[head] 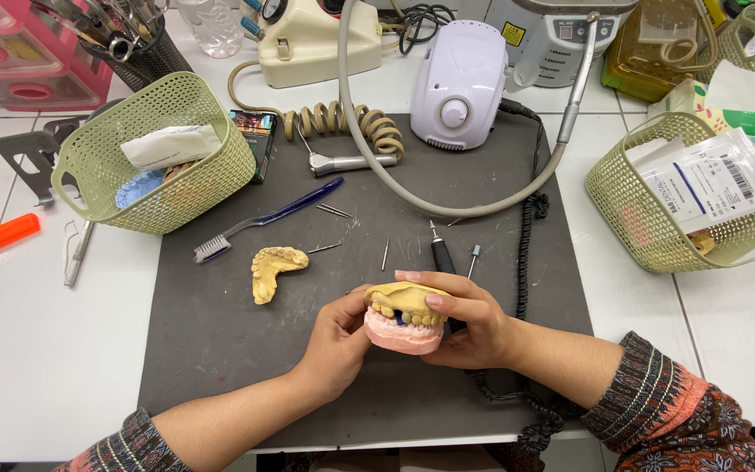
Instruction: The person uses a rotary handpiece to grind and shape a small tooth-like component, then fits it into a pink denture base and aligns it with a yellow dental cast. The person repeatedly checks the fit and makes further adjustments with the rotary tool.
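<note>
A pair of dental casts [405,316], a yellow upper set seated on a pink lower one, is held just above the near middle of a dark grey mat [220,350] that covers the white surface [28,350]. The left hand [339,343] cups the casts from its side, thumb against the pink base, fingers curled under. The right hand [474,319] closes round the other side, fingers lying over the top of the yellow cast. Both hands are wrapped firmly on it.

Just behind the casts a black handpiece [439,255] lies on the mat, its coiled black cord [530,227] running along the mat's right edge. To the left of the casts lies a single yellow cast [274,267], and beyond that a blue toothbrush [264,218]. A few thin burs [335,211] are scattered behind the casts. Farther back stands a white motor unit [458,83] with a round knob, and a grey hose [447,201] curves in front of it. A green basket [155,153] sits well to the left of the casts at the mat's far corner, another green basket [683,197] holding sealed pouches well to the right. An orange lighter [0,235] lies far left on the surface.
</note>
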